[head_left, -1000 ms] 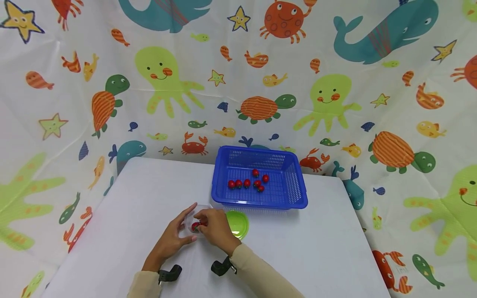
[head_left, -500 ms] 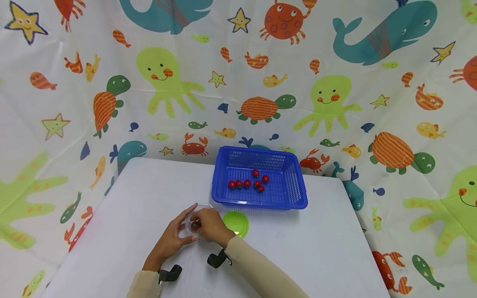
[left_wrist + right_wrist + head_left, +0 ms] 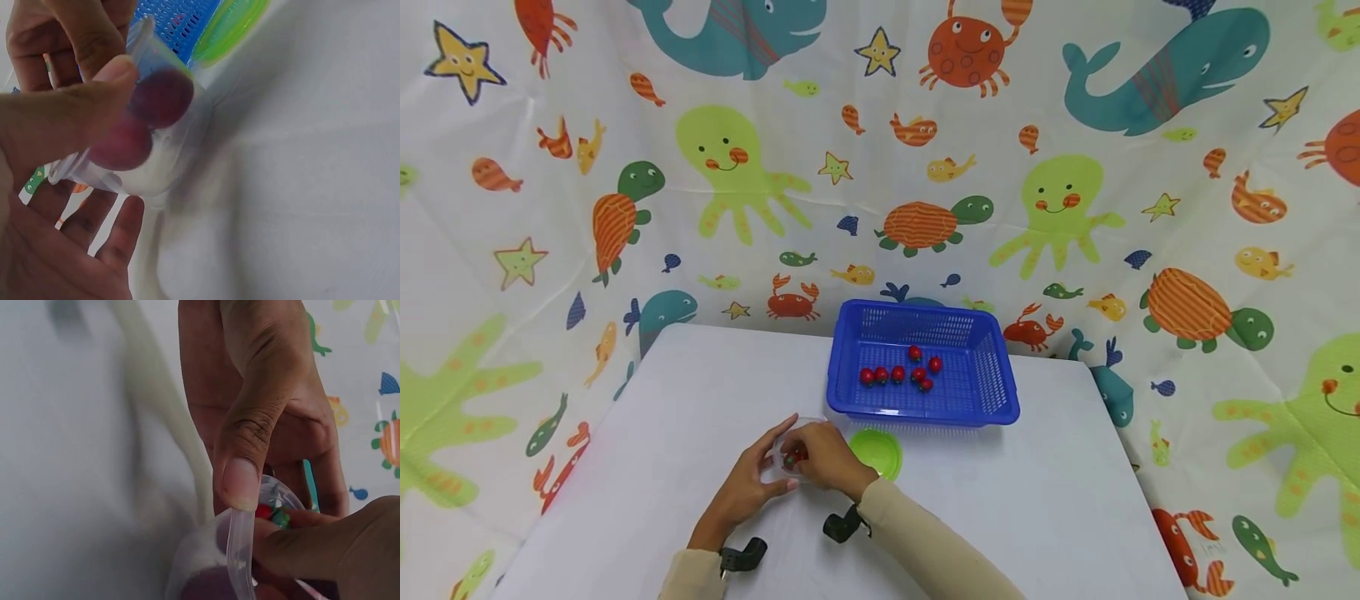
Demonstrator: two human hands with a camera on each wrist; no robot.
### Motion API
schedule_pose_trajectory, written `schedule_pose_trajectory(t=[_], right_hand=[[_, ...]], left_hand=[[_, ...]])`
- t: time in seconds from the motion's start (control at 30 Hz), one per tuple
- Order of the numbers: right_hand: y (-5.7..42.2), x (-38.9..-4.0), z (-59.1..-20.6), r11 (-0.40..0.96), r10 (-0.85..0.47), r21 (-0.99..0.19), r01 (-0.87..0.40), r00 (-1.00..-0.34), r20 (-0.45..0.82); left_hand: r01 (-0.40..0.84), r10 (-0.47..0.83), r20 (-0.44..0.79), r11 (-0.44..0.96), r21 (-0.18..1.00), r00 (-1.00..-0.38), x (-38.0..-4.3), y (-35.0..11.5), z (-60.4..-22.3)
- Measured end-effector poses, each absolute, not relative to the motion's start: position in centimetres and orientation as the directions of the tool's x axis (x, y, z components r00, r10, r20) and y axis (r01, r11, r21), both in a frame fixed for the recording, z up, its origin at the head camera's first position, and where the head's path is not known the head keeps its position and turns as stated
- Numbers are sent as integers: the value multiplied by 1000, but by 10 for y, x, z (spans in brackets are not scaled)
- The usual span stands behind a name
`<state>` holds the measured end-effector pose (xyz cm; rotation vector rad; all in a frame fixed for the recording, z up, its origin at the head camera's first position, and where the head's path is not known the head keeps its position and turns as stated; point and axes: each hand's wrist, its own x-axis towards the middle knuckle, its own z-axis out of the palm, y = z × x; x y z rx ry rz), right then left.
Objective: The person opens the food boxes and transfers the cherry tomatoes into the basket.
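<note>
My left hand [image 3: 747, 487] holds a small clear plastic tub [image 3: 169, 162], its thumb at the rim and its fingers along the far side. Through the tub's wall, round red cherry tomatoes [image 3: 164, 97] show in the left wrist view. My right hand [image 3: 829, 457] reaches into the tub's mouth with bent fingers. Between those fingers, a cherry tomato with a green top [image 3: 275, 515] is pinched at the rim. The fingers partly hide the tub's contents. Beside the right hand, a round lime-green lid [image 3: 880, 452] lies on the table.
A blue perforated basket [image 3: 992, 408] stands behind the lid, with several cherry tomatoes [image 3: 898, 374] on its floor. White cloth covers the table [image 3: 1060, 500]. A sea-animal curtain [image 3: 820, 208] hangs behind and at both sides.
My right hand has shifted slightly left, its fingertips deeper into the tub with the cherry tomato. The left hand keeps its hold on the tub. The head view has tilted a little.
</note>
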<state>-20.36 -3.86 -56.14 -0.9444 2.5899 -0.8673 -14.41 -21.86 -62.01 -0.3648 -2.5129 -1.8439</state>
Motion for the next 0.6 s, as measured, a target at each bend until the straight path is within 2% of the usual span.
schedule_pose_trajectory(t=[0.27,0.6], right_hand=[[-23,-201,-557,540,-637,-669,-511,-767,71],[-4,-195,-537,456,-576,-798,-394,-814,73]], left_hand=[[224,194,187,189,956,-963,-145,-218,-624],[176,173,141,206,963,-975,-142,-216,-624]])
